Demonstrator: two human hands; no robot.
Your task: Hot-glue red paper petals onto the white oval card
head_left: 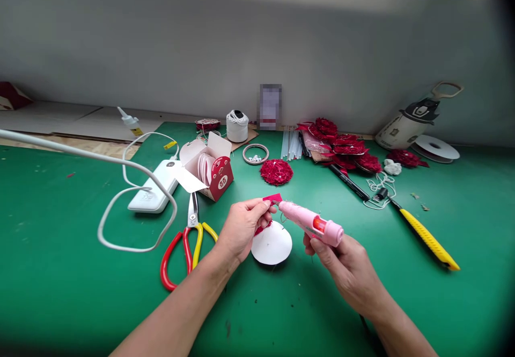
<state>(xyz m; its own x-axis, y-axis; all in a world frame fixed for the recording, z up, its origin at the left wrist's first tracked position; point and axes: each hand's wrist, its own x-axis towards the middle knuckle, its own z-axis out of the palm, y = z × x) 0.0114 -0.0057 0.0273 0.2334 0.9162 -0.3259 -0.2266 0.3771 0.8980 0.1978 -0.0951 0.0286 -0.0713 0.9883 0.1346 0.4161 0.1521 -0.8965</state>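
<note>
Between the fingers of my left hand (247,225) is a small piece of red ribbon (273,199), pinched at its near end. My right hand (346,260) is wrapped round a pink hot glue gun (308,220). The gun's nozzle points left and meets the ribbon, or lies just over it. Below the ribbon lies a white round disc (272,245) on the green mat, with a bit of red at its upper left edge, partly hidden by my left fingers. A red ruffled rosette (276,172) lies behind my hands.
Scissors (193,239) with red and yellow handles, an open red-white box (217,175) and a white power bank (155,188) with a raised cable stand left. A yellow utility knife (428,239), black marker (349,183) and red rosettes (346,145) lie right. Glue sticks (291,143) lie behind.
</note>
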